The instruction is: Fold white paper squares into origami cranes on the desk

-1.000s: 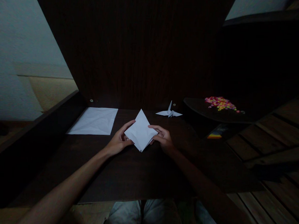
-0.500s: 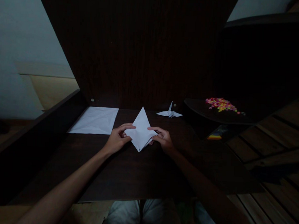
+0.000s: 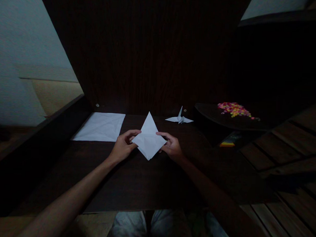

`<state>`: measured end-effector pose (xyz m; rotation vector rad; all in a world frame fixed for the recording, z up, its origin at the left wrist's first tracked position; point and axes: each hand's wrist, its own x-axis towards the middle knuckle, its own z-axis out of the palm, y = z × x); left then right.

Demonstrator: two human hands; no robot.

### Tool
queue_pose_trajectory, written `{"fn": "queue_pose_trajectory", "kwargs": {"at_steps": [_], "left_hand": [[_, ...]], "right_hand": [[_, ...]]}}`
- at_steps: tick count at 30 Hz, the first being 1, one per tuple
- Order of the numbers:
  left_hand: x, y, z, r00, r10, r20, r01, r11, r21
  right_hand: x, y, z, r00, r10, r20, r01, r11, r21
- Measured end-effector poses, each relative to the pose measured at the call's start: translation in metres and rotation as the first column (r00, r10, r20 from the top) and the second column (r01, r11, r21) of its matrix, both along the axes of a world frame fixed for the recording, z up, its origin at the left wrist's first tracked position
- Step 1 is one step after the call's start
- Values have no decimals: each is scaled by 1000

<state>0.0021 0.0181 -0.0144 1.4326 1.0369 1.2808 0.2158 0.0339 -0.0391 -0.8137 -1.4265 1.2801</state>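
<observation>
A white sheet of origami paper (image 3: 149, 142), folded into a kite-like diamond with a tall upper point, is between my hands above the dark desk. My left hand (image 3: 123, 144) grips its left corner, index finger on the upper edge and thumb lower down. At the opposite corner my right hand (image 3: 173, 146) has hold of it, its index finger along the upper edge; the thumb is partly hidden behind the paper. Behind and to the right, a finished white paper crane (image 3: 180, 118) stands on the desk. Creased white paper (image 3: 100, 127) lies flat at the left.
On a raised corner shelf (image 3: 207, 115) at the right lies a heap of small colourful pieces (image 3: 235, 109). Below it is a yellow-and-orange item (image 3: 227, 144). A dark side board (image 3: 42, 131) borders the desk at the left, and a tall dark panel (image 3: 147, 55) rises behind.
The lower flap of the folded paper now looks smooth and closed, where its right side showed separate layers. Both thumbs have moved off the paper's front face. The hands stay in place.
</observation>
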Motion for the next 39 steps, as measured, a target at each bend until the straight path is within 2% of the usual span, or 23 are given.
{"fn": "queue_pose_trajectory", "kwargs": {"at_steps": [10,15,22,28,34,39], "left_hand": [[2,0,2,999,-44,33,43,999,9],[2,-1,2,996,-79,47,80,997,-14],[4,-3,1,991,-127,47,127,992,-4],[1,-9,3,970,-229,-82,223,972,-72],[-3,-10,6,903,-429,24,429,902,-54],[0,-12,7,892,-452,34,453,890,-57]], "right_hand": [[1,-2,0,1000,-2,15,1,999,37],[4,1,0,999,-29,26,26,993,114],[0,1,1,998,-56,18,54,994,94],[-2,1,3,992,-105,64,101,992,70],[1,3,8,981,-159,113,151,986,76],[1,1,10,971,-179,157,168,982,82]]}}
